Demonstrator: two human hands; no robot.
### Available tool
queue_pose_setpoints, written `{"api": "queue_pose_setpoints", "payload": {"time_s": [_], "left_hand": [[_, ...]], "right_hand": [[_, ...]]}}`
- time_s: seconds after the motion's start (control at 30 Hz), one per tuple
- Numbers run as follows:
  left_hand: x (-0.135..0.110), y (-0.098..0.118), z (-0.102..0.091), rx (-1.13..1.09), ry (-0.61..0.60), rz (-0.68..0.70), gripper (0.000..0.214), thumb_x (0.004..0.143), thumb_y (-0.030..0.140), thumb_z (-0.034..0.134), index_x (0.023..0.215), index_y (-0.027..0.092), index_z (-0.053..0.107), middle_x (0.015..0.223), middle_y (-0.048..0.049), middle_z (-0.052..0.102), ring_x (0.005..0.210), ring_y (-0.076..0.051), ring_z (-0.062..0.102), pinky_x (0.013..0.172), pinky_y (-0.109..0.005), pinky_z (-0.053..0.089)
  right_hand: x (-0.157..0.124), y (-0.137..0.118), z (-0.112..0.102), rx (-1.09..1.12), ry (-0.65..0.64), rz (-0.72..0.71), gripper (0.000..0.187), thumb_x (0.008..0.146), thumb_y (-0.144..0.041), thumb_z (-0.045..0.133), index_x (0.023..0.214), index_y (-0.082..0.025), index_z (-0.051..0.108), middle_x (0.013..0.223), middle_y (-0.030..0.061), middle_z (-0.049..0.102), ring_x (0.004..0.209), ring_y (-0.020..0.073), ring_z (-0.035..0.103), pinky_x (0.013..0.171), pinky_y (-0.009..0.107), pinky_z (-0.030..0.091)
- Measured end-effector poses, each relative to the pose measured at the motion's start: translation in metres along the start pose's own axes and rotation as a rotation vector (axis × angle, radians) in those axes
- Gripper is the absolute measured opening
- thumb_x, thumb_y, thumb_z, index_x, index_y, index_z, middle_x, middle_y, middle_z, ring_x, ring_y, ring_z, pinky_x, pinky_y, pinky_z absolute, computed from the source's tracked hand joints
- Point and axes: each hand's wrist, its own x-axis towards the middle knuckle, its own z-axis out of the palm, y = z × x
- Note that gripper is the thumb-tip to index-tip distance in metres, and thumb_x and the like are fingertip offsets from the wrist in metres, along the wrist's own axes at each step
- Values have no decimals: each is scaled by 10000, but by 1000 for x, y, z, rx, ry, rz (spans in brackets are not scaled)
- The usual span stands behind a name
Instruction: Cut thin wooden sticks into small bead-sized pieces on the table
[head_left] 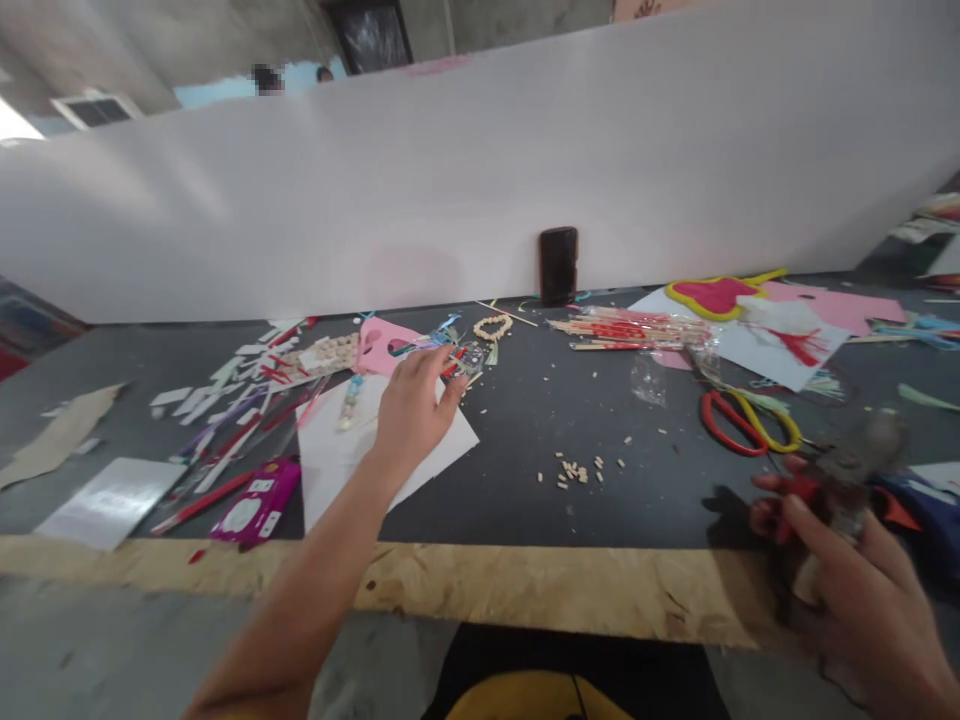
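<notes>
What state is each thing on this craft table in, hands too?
Black phone, upright against white board, screen dark.
Red-and-yellow-handled scissors, lying flat, untouched.
Left hand, open, reaching to small clear packet.
Right hand, closed round blurred grey-and-red tool.
Small wooden bits, scattered loose.

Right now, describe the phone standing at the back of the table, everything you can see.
The phone is a dark, glossy slab with rounded corners; its visible face is black and unlit. It stands upright on its short edge at the far side of the dark table, leaning against the white board. Coloured scraps lie by its foot. Nothing else touches it.
</notes>
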Motion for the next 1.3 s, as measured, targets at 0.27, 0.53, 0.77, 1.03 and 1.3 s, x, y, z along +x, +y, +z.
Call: {"api": "queue_pose_setpoints", "payload": {"time_s": [0.27, 0.53, 0.77, 1.03, 1.3], "left_hand": [[-24, 79, 16, -291, 107, 273, 328, 926, 159, 425, 1215, 191, 578, 1015, -97, 577, 947, -222, 512, 852, -375, 457], [-29, 77, 45, -369, 155, 255, 242, 892, 113, 499, 1035, 194, 677, 868, -73, 612, 825, -188, 540, 740, -320, 479], [-39, 78, 52, -463, 143, 265, 238, 889, 120, 512, 1024, 221, 680, 875, -66, 626, 782, -152, 603, 674, -257, 511], [-46, 87, 38, -864, -78, 70, 163, 898, 153, 503, 972, 178, 646, 707, -21, 665, 570, -107, 623, 557, -192, 501], [-44, 83, 31, -847, 0, -79, 176, 881, 146, 533, 991, 219, 649, 865, -27, 694, 711, -127, 657, 638, -212, 523]], "right_hand": [[57, -62, 22, -186, -239, -456, 456, 884, -341, 500, 1316, -220, 423, 1089, 140, 561, 932, 231, 593, 811, 398, 502], [66, -42, 80, -480, -74, -783, 613, 911, -268, 441, 1471, -269, 191, 1169, 135, 412, 1096, 273, 469, 909, 458, 456], [59, -28, 88, -567, -62, -840, 651, 888, -220, 467, 1479, -263, 197, 1024, 117, 470, 915, 260, 481, 820, 454, 467], [56, -36, 85, -672, -197, -1024, 666, 850, -95, 422, 1468, -207, 202, 1050, 115, 600, 898, 254, 566, 756, 407, 467], [42, -38, 87, -654, -122, -894, 557, 836, -138, 464, 1377, -154, 333, 1081, 152, 510, 949, 285, 514, 819, 460, 474]]}}
